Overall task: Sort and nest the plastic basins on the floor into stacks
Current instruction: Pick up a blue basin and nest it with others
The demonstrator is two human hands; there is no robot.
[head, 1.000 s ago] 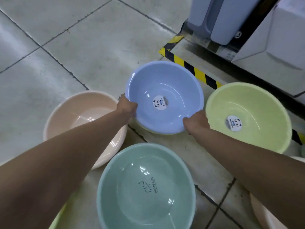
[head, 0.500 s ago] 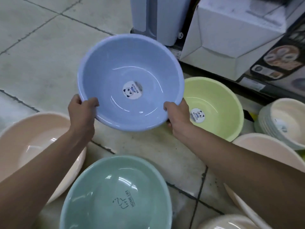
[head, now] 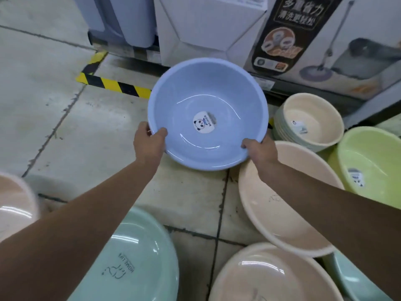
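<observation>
Blue basin [head: 195, 94] is being held up over the floor [head: 54, 118], tipping toward the camera with its panda sticker [head: 203, 123] showing. Left grip [head: 149, 144] is curling round the near-left rim, thumb inside. Right grip [head: 260, 151] is clamping the near-right rim the same way. The basin is hanging just past the edge of a beige basin [head: 282, 213]. A cream stack [head: 310, 120] and a lime basin [head: 373, 161] are sitting off to the right, and a mint basin [head: 141, 257] is lying under the left arm.

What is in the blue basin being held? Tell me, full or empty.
Empty. The blue basin shows a bare inside, with only a panda sticker on its bottom.
</observation>
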